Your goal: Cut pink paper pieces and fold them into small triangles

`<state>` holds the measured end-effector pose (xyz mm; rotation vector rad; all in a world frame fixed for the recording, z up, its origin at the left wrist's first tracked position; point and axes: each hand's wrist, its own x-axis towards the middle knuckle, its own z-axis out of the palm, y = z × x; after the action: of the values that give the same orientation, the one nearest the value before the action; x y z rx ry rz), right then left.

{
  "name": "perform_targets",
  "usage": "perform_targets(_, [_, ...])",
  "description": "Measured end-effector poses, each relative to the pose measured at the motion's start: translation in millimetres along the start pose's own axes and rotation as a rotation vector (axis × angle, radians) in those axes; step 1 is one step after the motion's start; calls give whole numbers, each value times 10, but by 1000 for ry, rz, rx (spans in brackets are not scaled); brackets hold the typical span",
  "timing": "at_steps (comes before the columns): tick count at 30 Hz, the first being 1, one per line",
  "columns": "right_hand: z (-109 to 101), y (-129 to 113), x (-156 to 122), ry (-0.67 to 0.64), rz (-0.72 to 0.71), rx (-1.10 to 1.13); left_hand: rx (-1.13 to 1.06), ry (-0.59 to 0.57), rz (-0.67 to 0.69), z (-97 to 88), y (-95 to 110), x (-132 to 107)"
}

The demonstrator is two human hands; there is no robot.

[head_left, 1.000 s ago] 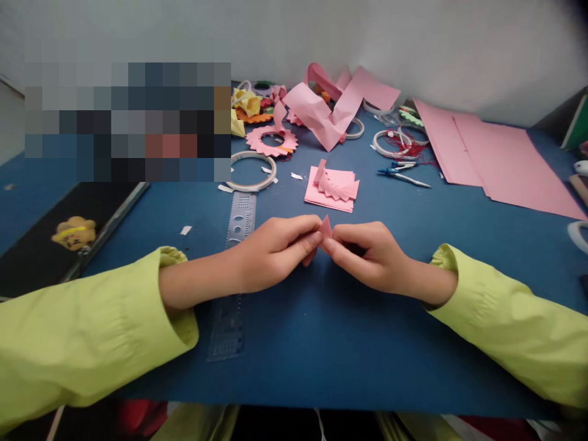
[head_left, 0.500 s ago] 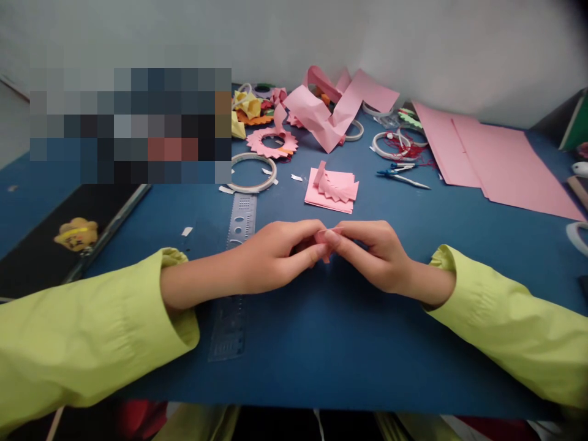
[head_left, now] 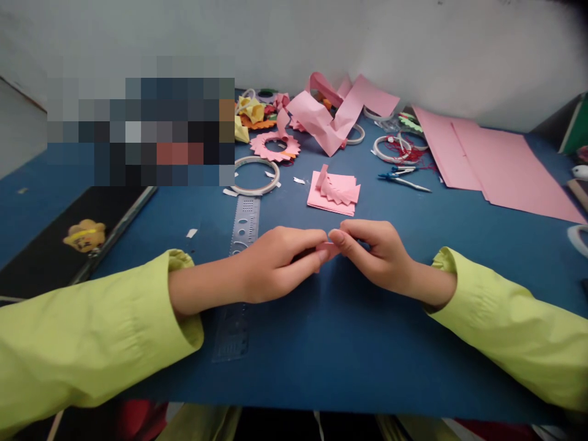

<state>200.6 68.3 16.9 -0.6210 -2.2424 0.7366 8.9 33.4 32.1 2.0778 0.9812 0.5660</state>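
Observation:
A small folded piece of pink paper (head_left: 327,249) is held between my two hands above the blue table. My left hand (head_left: 280,263) pinches its left side between thumb and fingers. At its right end, my right hand (head_left: 379,254) grips the edge with thumb and forefinger. Most of the paper is hidden by my fingers. Just beyond my hands lies a stack of square pink paper (head_left: 316,199), with a curved strip of interlocked pink folded pieces (head_left: 339,192) on top. A clear plastic ruler (head_left: 245,220) runs beneath my left forearm.
Behind are a tape roll (head_left: 277,174), a pink paper ring (head_left: 260,147), crumpled pink paper (head_left: 316,119) and a blue-and-silver compass (head_left: 404,177). Large pink sheets (head_left: 519,165) lie at the right. A dark case-like object (head_left: 50,229) with a bear charm (head_left: 84,236) is at the left.
My fingertips have drawn slightly apart, and the pink paper now lies flatter between them. My left hand sits a little lower. The whole view has shifted slightly.

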Motion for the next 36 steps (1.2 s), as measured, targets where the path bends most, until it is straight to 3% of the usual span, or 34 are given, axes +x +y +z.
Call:
perform_targets(4, [27, 14, -42, -30, -137, -59, 31, 191, 18, 34, -36, -9])
perform_targets(9, [59, 36, -87, -78, -237, -145, 66, 218, 77, 61, -63, -4])
perform_targets(14, [47, 77, -57, -47, -225, -261, -62, 248, -60, 65, -31, 9])
perform_targets(19, [-79, 230, 38, 62, -183, -351, -258, 370, -195, 91, -84, -1])
perform_targets(24, [-226, 486, 152, 241, 48, -399, -208, 325, -193, 79, -83, -8])
perform_targets(28, [-235, 580, 178, 199, 218, -368, -126, 304, -199, 60, -44, -6])
perform_targets(31, [-200, 557, 154, 147, 139, -444, -99, 302, -191, 54, -35, -4])
perform_targets(36, [-181, 524, 115, 44, -28, -774, -80, 299, -202, 59, -34, 0])
